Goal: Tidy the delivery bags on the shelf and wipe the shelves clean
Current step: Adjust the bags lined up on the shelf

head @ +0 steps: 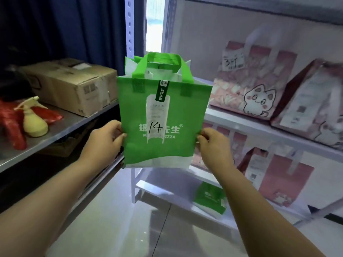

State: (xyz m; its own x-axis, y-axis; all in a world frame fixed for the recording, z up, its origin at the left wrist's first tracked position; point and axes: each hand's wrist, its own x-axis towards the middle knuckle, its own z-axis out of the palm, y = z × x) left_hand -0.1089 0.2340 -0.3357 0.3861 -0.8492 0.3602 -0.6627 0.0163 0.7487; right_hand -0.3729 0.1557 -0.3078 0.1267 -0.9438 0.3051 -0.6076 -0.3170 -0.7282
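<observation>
I see the green delivery bag [164, 115] upright in mid-air, between the grey shelf on the left and the white shelf [259, 127] with pink bags [246, 93] on the right. My left hand [105, 139] pinches its left edge with curled fingers; my right hand [213, 143] pinches its right edge likewise.

A dark blue curtain [65, 25] fills the upper left of the frame. Beside it, at top centre, a narrow window [155, 25] lets in bright daylight between white perforated uprights [129, 34]. A grey shelf [61, 134] runs along the left. A white rack [241, 123] stands on the right against a pale wall [204, 34]. The glossy pale floor [120, 210] at bottom centre reflects the light.
</observation>
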